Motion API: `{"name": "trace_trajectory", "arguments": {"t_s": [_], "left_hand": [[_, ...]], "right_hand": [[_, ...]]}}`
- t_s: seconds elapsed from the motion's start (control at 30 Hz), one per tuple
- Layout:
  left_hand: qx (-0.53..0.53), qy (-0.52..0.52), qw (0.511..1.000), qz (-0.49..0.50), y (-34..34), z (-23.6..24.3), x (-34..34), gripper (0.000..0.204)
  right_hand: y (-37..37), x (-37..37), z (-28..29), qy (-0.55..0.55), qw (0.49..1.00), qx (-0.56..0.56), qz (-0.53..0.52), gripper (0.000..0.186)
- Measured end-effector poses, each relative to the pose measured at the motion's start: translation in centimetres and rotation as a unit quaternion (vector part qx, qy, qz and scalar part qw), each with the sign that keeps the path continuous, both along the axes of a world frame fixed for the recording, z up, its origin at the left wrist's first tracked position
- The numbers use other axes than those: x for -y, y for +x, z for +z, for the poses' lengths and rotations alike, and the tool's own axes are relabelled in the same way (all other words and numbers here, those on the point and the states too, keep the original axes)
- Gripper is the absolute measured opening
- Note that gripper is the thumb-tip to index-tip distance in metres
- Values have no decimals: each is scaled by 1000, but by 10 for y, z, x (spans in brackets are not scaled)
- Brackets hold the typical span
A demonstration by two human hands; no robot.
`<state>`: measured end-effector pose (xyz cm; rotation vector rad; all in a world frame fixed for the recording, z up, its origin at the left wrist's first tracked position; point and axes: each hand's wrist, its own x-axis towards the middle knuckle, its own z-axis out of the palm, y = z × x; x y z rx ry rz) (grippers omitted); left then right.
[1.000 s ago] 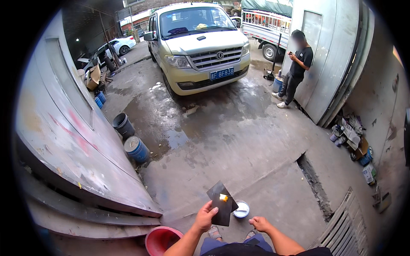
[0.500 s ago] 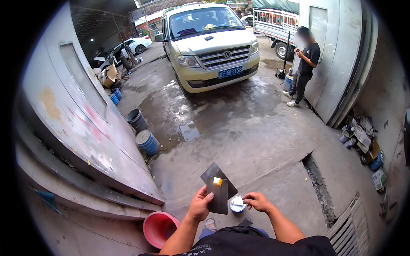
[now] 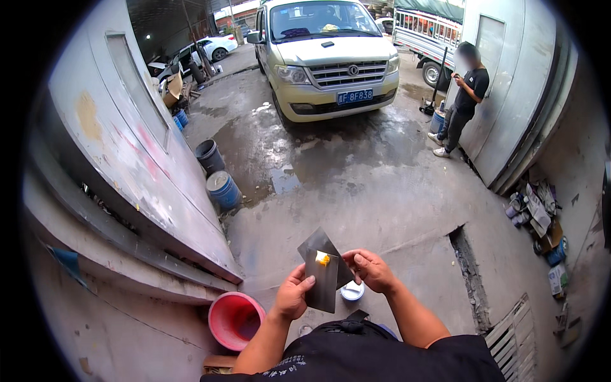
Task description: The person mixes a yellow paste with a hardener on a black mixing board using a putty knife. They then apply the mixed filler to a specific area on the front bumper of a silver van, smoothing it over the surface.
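My left hand [image 3: 294,294] is closed on a dark rectangular putty spreader [image 3: 322,290], its thumb on the front face. A dab of white and orange-yellow putty [image 3: 323,258] sits near the spreader's upper end. Behind it, turned at an angle, is a second dark flat spreader [image 3: 321,239], partly hidden. The fingers of my right hand [image 3: 371,272] are closed round the right corner of this rear spreader. Below the spreaders, an open tin [image 3: 352,291] with white contents stands on the floor.
A red bucket [image 3: 215,318] stands at lower left. Blue drums [image 3: 223,193] line the left metal door [image 3: 108,140]. A van [image 3: 331,70] is parked ahead. Another person [image 3: 464,95] stands by the right door. A floor trench [image 3: 468,277] and slatted grate [image 3: 512,337] lie at right.
My right hand has moved from above the tin up and left to the rear spreader's corner, closing on it. The view has shifted slightly; my left hand keeps its hold.
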<state>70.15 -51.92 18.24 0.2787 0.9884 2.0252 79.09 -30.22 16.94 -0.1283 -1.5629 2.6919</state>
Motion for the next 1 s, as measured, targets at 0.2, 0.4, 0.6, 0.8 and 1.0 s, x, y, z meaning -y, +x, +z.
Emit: {"name": "trace_trajectory", "arguments": {"t_s": [0.2,0.4,0.6,0.8,1.0], "left_hand": [[-2,14,1000,-18,-15,-1,28,40],[23,51,996,72,-27,2,46,36],[-18,67,995,66,-32,12,29,35],[-217,-63,953,202,-34,23,22,35],[-436,136,886,-85,-10,98,48,16]], "right_hand": [[-28,43,2,51,999,-13,-13,36],[-16,51,10,138,987,-1,-80,39],[-6,79,12,355,935,9,-10,27],[-3,69,2,325,941,48,-80,23],[2,51,2,249,960,52,-119,22]]}}
